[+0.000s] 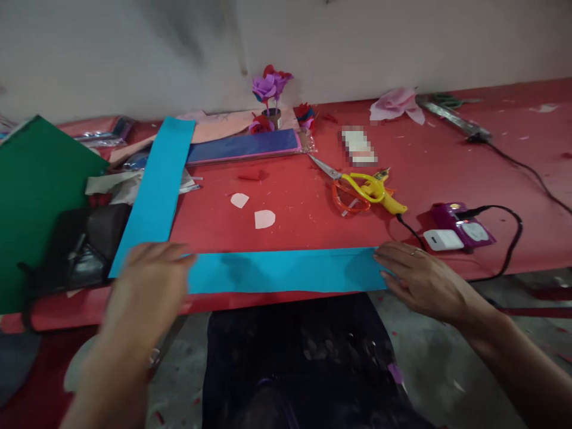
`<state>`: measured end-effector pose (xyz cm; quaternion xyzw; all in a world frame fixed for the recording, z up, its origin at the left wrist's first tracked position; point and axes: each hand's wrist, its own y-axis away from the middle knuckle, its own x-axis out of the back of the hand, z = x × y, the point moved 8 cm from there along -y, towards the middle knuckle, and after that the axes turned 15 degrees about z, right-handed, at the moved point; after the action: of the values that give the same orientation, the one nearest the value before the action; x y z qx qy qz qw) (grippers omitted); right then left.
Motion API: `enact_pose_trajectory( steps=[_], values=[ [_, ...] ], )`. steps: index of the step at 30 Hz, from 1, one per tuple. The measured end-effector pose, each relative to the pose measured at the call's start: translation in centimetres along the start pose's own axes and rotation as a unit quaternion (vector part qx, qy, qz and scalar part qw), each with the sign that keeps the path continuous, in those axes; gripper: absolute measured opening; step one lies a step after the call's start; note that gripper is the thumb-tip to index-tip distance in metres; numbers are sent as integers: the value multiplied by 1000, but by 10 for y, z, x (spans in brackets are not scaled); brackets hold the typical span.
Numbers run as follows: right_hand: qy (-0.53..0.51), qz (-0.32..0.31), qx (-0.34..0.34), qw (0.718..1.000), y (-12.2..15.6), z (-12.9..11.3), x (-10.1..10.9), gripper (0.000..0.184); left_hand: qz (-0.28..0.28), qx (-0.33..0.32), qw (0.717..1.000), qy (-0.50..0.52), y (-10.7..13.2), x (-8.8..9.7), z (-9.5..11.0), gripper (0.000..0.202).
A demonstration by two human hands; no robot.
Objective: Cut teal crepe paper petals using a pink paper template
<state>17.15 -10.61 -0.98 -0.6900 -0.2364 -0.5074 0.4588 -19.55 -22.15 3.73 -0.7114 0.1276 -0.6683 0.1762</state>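
A strip of bright blue paper (286,271) lies along the table's front edge, a crease line near its far edge. My right hand (420,280), with a ring on one finger, has its fingers closed on the strip's right end. Over the left end is my left hand (154,280), smeared by motion; its fingertips and grip are not clear. A second blue paper strip (161,179) slants away at the left, its near end partly behind my left hand. Two small pale pink paper petals (265,219) lie beyond the front strip.
Yellow-handled scissors (364,186) and a yellow glue gun (393,204) with a cord lie at the right, near a purple power adapter (460,225). Paper flowers (270,86) stand at the back. Green sheet (44,220) and black bag (84,250) are at left.
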Motion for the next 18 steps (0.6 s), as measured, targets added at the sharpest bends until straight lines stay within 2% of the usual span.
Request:
enact_pose_trajectory(
  steps=[2, 4, 5, 7, 8, 10, 15, 18],
  values=[
    [10, 11, -7, 1000, -4, -3, 0, 28, -28, -143, 987, 60, -20, -23, 87, 42],
    [16, 18, -8, 1000, -4, -4, 0, 27, -26, -287, 942, 174, -29, -42, 174, 46],
    [15, 22, -9, 1000, -4, -4, 0, 27, -23, -316, 925, 210, -33, -52, 205, 45],
    [16, 29, -13, 999, -2, -5, 3, 28, -37, -340, 905, 254, -35, -71, 246, 50],
    [22, 31, -21, 999, -1, -5, 4, 28, -47, -338, 902, 266, -35, -79, 257, 54],
    [33, 36, -41, 998, -1, -11, 5, 29, -64, -331, 899, 279, -32, -90, 264, 59],
    [7, 20, -101, 995, 5, -36, -15, 44, -62, -324, 900, 285, -31, -88, 255, 59],
    [26, 8, -120, 992, 18, -38, -29, 53, -55, -308, 908, 278, -31, -84, 243, 61]
  ],
)
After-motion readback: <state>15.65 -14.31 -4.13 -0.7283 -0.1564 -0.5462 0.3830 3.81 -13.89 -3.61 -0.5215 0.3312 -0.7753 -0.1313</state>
